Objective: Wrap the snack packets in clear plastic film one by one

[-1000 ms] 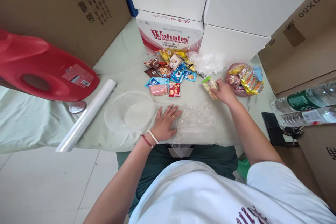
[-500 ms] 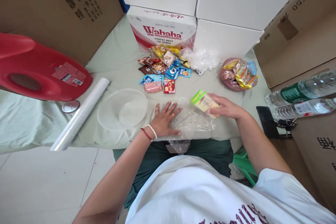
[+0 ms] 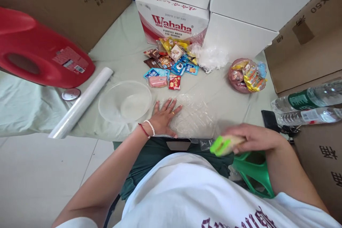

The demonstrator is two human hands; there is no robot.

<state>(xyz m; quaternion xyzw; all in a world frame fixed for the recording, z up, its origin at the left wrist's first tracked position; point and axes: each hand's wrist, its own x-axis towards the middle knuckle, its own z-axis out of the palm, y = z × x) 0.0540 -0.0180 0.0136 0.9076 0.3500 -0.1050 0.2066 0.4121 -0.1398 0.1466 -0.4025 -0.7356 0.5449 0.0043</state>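
Observation:
My left hand [image 3: 165, 118] lies flat with its fingers spread on a sheet of clear plastic film [image 3: 196, 115], near the table's front edge. To its left is a shallow, translucent plastic bowl [image 3: 109, 105]. My right hand [image 3: 252, 138] is closed around a green-and-cream packet [image 3: 223, 145], slightly blurred, out past the table edge above my lap. Behind the left hand sits a heap of wrapped snacks [image 3: 173, 58], with a pink packet [image 3: 157, 81] and a small red packet [image 3: 174, 82] at its front.
A roll of cling film [image 3: 82, 103] lies at left beside a big red jug [image 3: 45, 50]. A pink bowl of snacks [image 3: 236, 87] and crumpled clear plastic [image 3: 213, 57] are farther back. Plastic bottles [image 3: 304, 99] lie at right. White boxes [image 3: 240, 35] line the back.
My right hand has moved toward my body and right with the packet, from over the film to beyond the table edge. My left hand stays flat on the film.

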